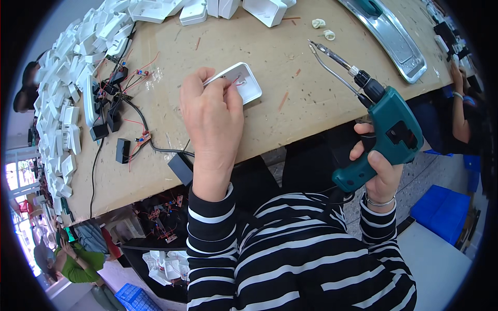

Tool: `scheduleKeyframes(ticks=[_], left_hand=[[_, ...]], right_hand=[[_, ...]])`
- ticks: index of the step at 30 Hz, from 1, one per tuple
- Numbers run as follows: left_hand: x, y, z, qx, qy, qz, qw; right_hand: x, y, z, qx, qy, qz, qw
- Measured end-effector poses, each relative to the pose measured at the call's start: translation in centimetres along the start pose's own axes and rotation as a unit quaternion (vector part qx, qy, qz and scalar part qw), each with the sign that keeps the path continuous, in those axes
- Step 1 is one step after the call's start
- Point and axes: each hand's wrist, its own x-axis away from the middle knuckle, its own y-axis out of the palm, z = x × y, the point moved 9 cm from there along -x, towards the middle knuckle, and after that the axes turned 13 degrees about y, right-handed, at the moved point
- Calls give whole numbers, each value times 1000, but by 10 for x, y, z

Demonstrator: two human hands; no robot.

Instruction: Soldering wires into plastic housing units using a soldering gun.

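Item: white plastic housing [239,82], on the desk [301,98]. Our left hand [212,116] pins it steady, its grip pinching a thin red wire [232,83] at the housing. Our right hand [381,171] clenches the green soldering gun [384,135], tip held clear above the desk.

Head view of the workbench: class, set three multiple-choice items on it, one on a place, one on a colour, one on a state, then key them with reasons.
1. Where does the heap of white plastic housings lie?
A. along the bench's left edge
B. in the metal tray
C. on the floor

2. What colour is the body of the soldering gun?
A. red
B. teal green
C. yellow

3. How is the white plastic case held?
A. lying untouched
B. gripped by the left hand
C. clamped in a vice

Key: 1 A, the housings pile up at the left; 2 B, the gun in the right hand is teal; 3 B, the left fingers pinch its edge on the bench.
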Motion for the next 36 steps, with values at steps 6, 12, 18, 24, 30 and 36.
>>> scheduleKeyframes(ticks=[6,12,18,24,30,36], left_hand=[[3,-17,11,-18,40,-1,999],[17,-10,7,-59,32,-84,994],[15,-20,1,-11,24,-54,998],[61,-144,-67,409,-148,171,884],[226,-256,-102,389,-318,253,827],[410,-382,-114,15,-555,106,825]], right_hand=[[-5,-7,-2,5,-3,10,1000],[-4,4,-2,22,-4,-12,1000],[-1,-14,-3,43,-35,-51,997],[-19,-7,1,-6,10,-162,987],[-38,6,-2,1,8,-183,983],[-37,20,-6,1,-8,-174,985]])
